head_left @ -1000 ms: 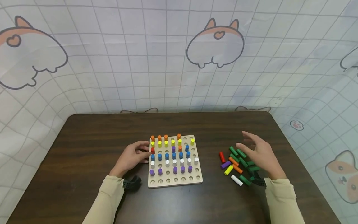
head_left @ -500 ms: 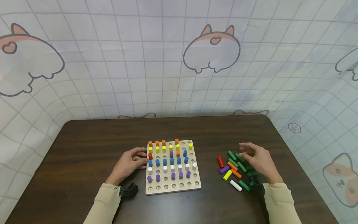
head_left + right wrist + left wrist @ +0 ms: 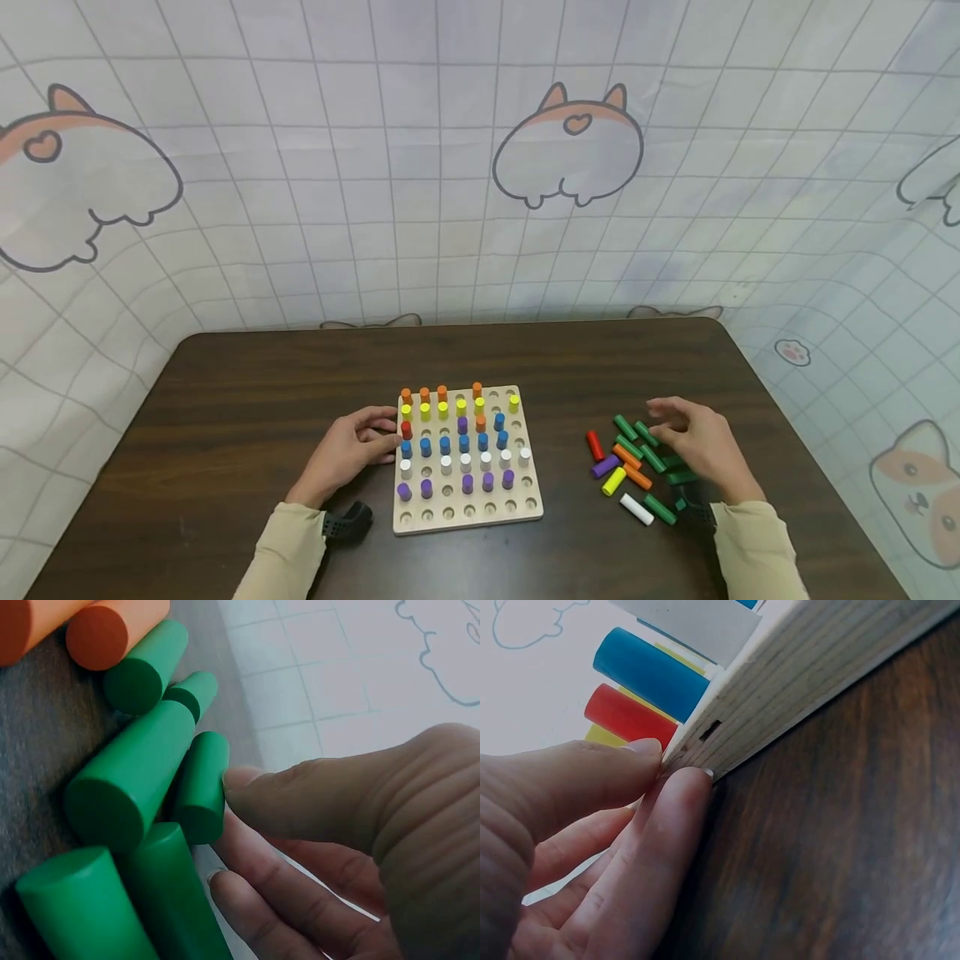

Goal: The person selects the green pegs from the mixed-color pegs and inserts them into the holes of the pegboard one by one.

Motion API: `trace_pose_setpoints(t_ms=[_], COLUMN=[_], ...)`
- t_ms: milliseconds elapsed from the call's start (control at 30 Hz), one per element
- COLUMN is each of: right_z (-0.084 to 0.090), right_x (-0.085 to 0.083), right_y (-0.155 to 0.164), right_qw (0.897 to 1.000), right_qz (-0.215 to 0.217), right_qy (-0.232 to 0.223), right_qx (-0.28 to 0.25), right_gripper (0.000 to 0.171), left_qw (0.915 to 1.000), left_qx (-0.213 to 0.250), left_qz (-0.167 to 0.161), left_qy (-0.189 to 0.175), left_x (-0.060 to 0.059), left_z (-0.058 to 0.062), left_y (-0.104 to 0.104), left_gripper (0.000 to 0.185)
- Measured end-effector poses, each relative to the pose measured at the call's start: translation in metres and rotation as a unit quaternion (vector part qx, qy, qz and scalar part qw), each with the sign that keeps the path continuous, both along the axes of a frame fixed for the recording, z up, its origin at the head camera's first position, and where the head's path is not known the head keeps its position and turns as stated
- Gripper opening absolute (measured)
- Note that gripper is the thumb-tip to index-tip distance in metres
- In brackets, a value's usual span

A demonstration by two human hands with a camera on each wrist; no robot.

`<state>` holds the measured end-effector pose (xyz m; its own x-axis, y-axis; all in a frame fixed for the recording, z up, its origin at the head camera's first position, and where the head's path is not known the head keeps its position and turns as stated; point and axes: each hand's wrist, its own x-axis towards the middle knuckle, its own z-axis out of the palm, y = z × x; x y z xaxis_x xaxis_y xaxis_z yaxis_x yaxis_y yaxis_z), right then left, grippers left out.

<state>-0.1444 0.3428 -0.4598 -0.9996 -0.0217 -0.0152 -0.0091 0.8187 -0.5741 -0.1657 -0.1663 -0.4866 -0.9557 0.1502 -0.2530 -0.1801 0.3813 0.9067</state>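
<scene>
A square wooden pegboard (image 3: 517, 504) lies at the table's middle, with rows of orange, yellow, blue, white and purple pegs standing in it. My left hand (image 3: 358, 450) rests against its left edge. In the left wrist view the fingertips (image 3: 682, 787) press the board's side (image 3: 810, 675) beside a red peg (image 3: 626, 716) and a blue peg (image 3: 649, 671). My right hand (image 3: 693, 442) hovers low over a pile of green pegs (image 3: 647, 433). In the right wrist view its thumb (image 3: 300, 795) touches one green peg (image 3: 201, 784); nothing is lifted.
Loose pegs lie left of the green pile: red (image 3: 595, 445), purple (image 3: 604, 466), yellow (image 3: 613, 481), orange (image 3: 636, 475), white (image 3: 635, 508). The dark wooden table (image 3: 225, 400) ends at a patterned cloth backdrop (image 3: 480, 208). A black wrist mount (image 3: 348, 523) sits by my left sleeve.
My right hand has sunk from above the green pegs down onto them, thumb now touching one. The left hand has stayed on the board's edge. The head view shifted slightly.
</scene>
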Motion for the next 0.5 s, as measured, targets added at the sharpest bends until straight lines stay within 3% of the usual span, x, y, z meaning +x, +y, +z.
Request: trace_pose_setpoints(t_ms=[500], right_z=[0.0007], right_x=[0.001], right_y=[-0.0016], right_qw=[1.0], right_qz=[-0.001], right_qy=[-0.016], right_qx=[0.0], right_gripper=[0.041], left_qw=[0.9999], left_qx=[0.011], left_qz=[-0.002], left_qy=[0.001], left_x=[-0.0006], left_z=[-0.001], left_y=[-0.0015], left_gripper=[0.053])
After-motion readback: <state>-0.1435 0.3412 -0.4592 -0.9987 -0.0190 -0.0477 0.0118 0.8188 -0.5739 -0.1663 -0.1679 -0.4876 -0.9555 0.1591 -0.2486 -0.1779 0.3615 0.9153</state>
